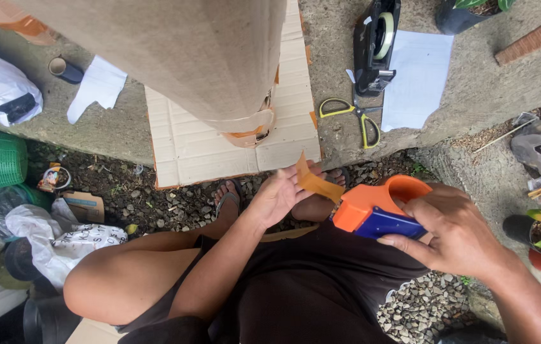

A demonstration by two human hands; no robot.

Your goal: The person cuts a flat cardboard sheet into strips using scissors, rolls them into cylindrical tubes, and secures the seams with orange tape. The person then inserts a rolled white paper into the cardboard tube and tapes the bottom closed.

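I see one orange-and-blue tape dispenser gripped in my right hand, fingers wrapped over its blue body. One strip of orange tape runs from it to my left hand, pinched at the fingertips. Beyond the dispenser: one flat cardboard sheet, one pair of yellow-handled scissors, one black desk tape dispenser, one white paper.

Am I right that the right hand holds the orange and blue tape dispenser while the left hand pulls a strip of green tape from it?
Not quite: in the head view the strip of tape is orange-brown, not green. The right hand does hold the orange and blue tape dispenser, and the left hand pulls the strip.
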